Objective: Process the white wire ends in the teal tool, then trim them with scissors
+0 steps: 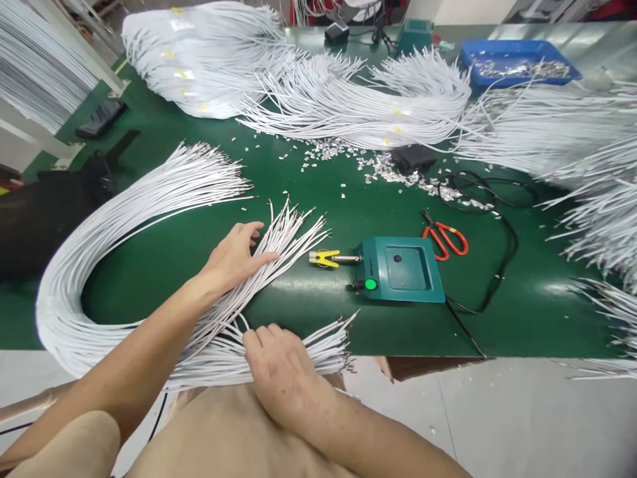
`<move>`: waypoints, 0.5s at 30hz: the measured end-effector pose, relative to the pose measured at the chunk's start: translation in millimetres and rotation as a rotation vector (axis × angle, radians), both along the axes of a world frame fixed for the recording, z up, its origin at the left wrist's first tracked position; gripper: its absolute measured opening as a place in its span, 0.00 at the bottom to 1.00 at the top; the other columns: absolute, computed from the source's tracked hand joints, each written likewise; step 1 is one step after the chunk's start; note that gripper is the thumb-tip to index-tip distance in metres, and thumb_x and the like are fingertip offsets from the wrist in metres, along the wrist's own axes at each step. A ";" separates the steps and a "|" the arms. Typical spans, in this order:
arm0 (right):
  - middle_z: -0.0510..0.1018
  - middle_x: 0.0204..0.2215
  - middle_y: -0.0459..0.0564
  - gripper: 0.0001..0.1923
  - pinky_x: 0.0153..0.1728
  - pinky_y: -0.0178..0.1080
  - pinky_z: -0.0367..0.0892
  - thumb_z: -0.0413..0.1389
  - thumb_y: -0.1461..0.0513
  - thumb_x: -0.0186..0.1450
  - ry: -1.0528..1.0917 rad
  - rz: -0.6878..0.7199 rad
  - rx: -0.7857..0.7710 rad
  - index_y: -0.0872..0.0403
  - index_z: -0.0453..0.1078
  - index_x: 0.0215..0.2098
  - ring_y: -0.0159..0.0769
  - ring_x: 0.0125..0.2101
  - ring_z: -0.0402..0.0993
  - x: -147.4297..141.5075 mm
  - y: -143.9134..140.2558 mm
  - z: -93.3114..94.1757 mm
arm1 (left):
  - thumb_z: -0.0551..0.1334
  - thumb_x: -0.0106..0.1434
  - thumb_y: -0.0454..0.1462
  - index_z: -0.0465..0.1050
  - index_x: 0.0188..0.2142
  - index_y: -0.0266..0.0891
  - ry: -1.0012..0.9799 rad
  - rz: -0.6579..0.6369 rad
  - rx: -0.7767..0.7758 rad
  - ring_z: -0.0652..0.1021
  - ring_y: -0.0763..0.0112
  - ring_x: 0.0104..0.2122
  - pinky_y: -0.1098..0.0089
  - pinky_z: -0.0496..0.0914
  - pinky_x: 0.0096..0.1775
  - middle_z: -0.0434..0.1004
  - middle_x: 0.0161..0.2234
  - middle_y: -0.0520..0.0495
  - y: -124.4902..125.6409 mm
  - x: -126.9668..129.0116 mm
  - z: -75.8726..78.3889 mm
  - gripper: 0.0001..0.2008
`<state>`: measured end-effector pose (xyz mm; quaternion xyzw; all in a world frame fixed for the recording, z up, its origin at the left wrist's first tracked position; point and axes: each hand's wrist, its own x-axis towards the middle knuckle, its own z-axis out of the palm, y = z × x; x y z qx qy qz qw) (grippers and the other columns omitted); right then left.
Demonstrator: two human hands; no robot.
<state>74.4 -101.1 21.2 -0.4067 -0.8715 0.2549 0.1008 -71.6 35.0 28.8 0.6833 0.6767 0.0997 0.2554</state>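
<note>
The right hand [281,368] is resting at the near edge of the green desk [298,299]. Its fingers [259,338] are curling down onto a flat bunch of white wires [318,345], pressing them against the desk; the wire tips are pointing to the right, just past the desk edge. A little farther in, the left hand [233,255] is lying on a second bunch of white wires [288,232]. Its fingers are spread apart and flat on top, not closed around anything. These wire ends are fanning out up and to the right. Both bunches are bending back to the left into one big white loop [64,292] that is curving around on the desk.

Just to the right of the fanned tips, a small teal box [401,269] with a green button [370,284] is sitting on the desk, with a yellow clip [326,258] sticking out of its left side. Behind it, red scissors [445,239] are lying beside a black cable [497,265]. Farther back, little silver bits [378,166] are scattered near a black box [413,158]. At the far side, big heaps of white wires [348,99] are lying, and a blue tray [517,63] is sitting at the right.
</note>
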 end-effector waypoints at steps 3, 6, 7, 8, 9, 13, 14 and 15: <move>0.70 0.29 0.46 0.07 0.29 0.38 0.60 0.49 0.71 0.62 0.008 -0.011 -0.027 0.52 0.60 0.36 0.38 0.30 0.65 0.4 1.9 -1.9 | 0.65 0.50 0.51 0.70 0.51 0.43 -0.061 -0.053 -0.048 0.75 0.64 0.35 0.67 0.68 0.38 0.73 0.42 0.45 5.5 -3.1 0.9 0.30; 0.71 0.29 0.45 0.06 0.29 0.38 0.60 0.50 0.69 0.63 0.010 -0.016 -0.039 0.52 0.60 0.36 0.37 0.30 0.66 0.4 4.6 -4.4 | 0.65 0.51 0.49 0.73 0.46 0.44 -0.157 -0.034 -0.129 0.75 0.67 0.31 0.68 0.68 0.36 0.76 0.36 0.48 9.3 -8.6 3.4 0.24; 0.72 0.29 0.45 0.06 0.30 0.38 0.60 0.50 0.69 0.63 0.013 -0.017 -0.042 0.52 0.61 0.36 0.37 0.30 0.66 0.7 5.3 -5.0 | 0.65 0.51 0.48 0.73 0.46 0.43 -0.193 -0.006 -0.150 0.75 0.68 0.31 0.68 0.68 0.37 0.76 0.34 0.49 9.7 -10.2 4.0 0.23; 0.72 0.29 0.45 0.05 0.30 0.38 0.60 0.50 0.68 0.64 0.015 -0.018 -0.046 0.52 0.61 0.36 0.37 0.30 0.66 1.2 6.0 -5.3 | 0.65 0.51 0.47 0.73 0.47 0.42 -0.234 0.030 -0.161 0.75 0.68 0.31 0.68 0.68 0.37 0.76 0.34 0.49 9.6 -11.3 4.7 0.24; 0.72 0.29 0.44 0.04 0.30 0.39 0.61 0.50 0.67 0.64 0.018 -0.015 -0.052 0.52 0.61 0.36 0.37 0.30 0.67 2.1 7.0 -5.4 | 0.66 0.51 0.45 0.71 0.49 0.41 -0.284 0.075 -0.162 0.75 0.68 0.31 0.68 0.68 0.37 0.76 0.35 0.49 8.9 -12.0 5.5 0.25; 0.73 0.29 0.45 0.02 0.32 0.38 0.61 0.52 0.65 0.64 0.042 0.005 -0.068 0.53 0.63 0.33 0.37 0.32 0.68 8.6 18.0 -1.6 | 0.69 0.49 0.41 0.69 0.51 0.39 -0.638 0.240 -0.196 0.74 0.71 0.33 0.70 0.69 0.36 0.75 0.36 0.48 1.4 -10.6 14.9 0.29; 0.73 0.29 0.45 0.02 0.33 0.38 0.61 0.52 0.65 0.64 0.059 -0.007 -0.063 0.53 0.64 0.32 0.36 0.33 0.68 10.7 23.3 0.5 | 0.70 0.49 0.40 0.72 0.48 0.39 -0.752 0.260 -0.240 0.74 0.73 0.31 0.72 0.68 0.35 0.75 0.35 0.49 -1.3 -9.4 19.0 0.26; 0.73 0.30 0.46 0.03 0.34 0.37 0.62 0.52 0.65 0.64 0.085 -0.032 -0.062 0.54 0.65 0.31 0.36 0.33 0.68 13.0 29.7 3.1 | 0.70 0.49 0.39 0.74 0.45 0.39 -0.858 0.279 -0.287 0.73 0.75 0.30 0.74 0.68 0.34 0.74 0.34 0.50 -4.1 -8.1 23.5 0.22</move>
